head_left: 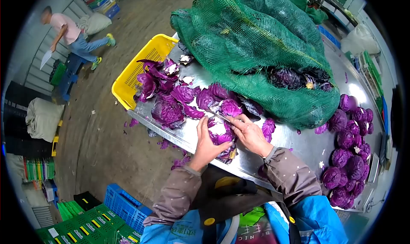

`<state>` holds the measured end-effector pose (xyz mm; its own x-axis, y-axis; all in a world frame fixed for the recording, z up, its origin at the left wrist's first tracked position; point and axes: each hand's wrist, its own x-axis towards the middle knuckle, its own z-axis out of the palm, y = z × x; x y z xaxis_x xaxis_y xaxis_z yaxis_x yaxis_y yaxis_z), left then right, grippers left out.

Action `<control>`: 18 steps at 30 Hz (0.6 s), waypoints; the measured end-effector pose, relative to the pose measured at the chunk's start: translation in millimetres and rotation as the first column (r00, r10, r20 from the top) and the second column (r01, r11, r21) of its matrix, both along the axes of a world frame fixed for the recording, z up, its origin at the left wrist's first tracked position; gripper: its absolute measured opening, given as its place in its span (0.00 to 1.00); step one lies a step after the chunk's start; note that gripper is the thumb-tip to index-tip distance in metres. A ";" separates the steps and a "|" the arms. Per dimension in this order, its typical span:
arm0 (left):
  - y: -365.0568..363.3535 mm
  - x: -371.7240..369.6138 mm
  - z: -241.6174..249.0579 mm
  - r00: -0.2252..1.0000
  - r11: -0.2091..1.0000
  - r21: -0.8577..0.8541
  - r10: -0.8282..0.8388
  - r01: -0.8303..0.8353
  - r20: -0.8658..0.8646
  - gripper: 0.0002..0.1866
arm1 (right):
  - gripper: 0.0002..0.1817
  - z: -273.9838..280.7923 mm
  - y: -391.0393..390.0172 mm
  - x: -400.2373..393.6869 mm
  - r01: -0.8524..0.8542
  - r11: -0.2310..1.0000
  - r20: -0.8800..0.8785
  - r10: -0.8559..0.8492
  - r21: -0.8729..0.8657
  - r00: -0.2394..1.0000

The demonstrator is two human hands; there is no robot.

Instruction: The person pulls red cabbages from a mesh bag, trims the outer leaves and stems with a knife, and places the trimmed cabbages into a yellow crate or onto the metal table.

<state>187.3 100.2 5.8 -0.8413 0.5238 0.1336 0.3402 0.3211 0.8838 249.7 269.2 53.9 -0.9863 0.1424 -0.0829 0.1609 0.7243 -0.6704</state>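
Note:
At the near edge of the steel table, my left hand (206, 145) is curled around the side of a red cabbage (222, 138) with a pale, cut-looking patch on top. My right hand (251, 135) grips a knife (217, 115), its thin blade pointing left over the cabbage; the handle is mostly hidden by the fingers. Loose purple leaves (183, 94) and trimmings lie just beyond both hands. Another leafy red cabbage (168, 110) rests to the left. Behind my right hand bulges a green mesh sack (256, 47) with dark cabbages showing at its opening.
A yellow basket (124, 84) stands at the table's left end. Several trimmed cabbages (348, 158) are heaped on the right of the steel table (294, 148). Leaf scraps litter the floor. Blue (124, 205) and green crates (92, 227) sit below left. A person (74, 35) walks at far left.

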 end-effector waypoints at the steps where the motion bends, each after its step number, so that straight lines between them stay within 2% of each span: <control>1: 6.0 3.6 -0.5 0.999 0.999 -0.009 0.052 -0.052 -0.001 0.50 | 0.20 4.0 1.0 -0.2 -0.028 1.000 0.000 0.028 0.011 1.000; 3: 13.3 4.8 -4.6 0.996 0.996 -0.023 0.086 -0.087 -0.020 0.50 | 0.20 11.5 1.3 -2.0 -0.055 0.998 0.003 0.055 0.021 0.998; 6: 18.6 5.9 -8.3 0.990 0.992 -0.042 0.111 -0.115 -0.082 0.49 | 0.20 13.9 1.2 -11.0 -0.114 0.953 -0.007 0.121 0.281 0.993; 8: 21.3 4.2 -8.6 0.982 0.991 -0.060 0.109 -0.120 -0.154 0.48 | 0.20 11.9 3.5 -17.9 -0.112 0.935 -0.038 0.133 0.337 0.990; 10: 23.7 -0.5 -6.4 0.991 0.993 -0.068 0.092 -0.099 -0.102 0.48 | 0.19 10.1 7.2 -26.3 -0.094 0.900 -0.091 0.146 0.425 0.985; 11: 24.4 -1.6 -4.6 0.996 0.994 -0.075 0.074 -0.077 -0.049 0.49 | 0.17 5.6 10.7 -32.6 -0.082 0.896 -0.138 0.157 0.437 0.978; 14: 27.1 3.1 -4.9 0.987 0.995 -0.064 0.068 -0.078 -0.147 0.48 | 0.14 -9.3 20.9 -52.5 -0.033 0.901 -0.101 0.085 0.433 0.991; 17: 20.9 7.9 -5.1 0.990 0.997 -0.035 0.068 -0.073 -0.120 0.49 | 0.14 -23.6 23.4 -62.9 -0.124 0.909 -0.022 0.144 0.397 0.989; 18: 19.3 10.5 -3.8 0.989 0.998 -0.020 0.058 -0.061 -0.139 0.49 | 0.14 -32.4 23.8 -65.4 -0.060 0.930 -0.062 0.088 0.362 0.994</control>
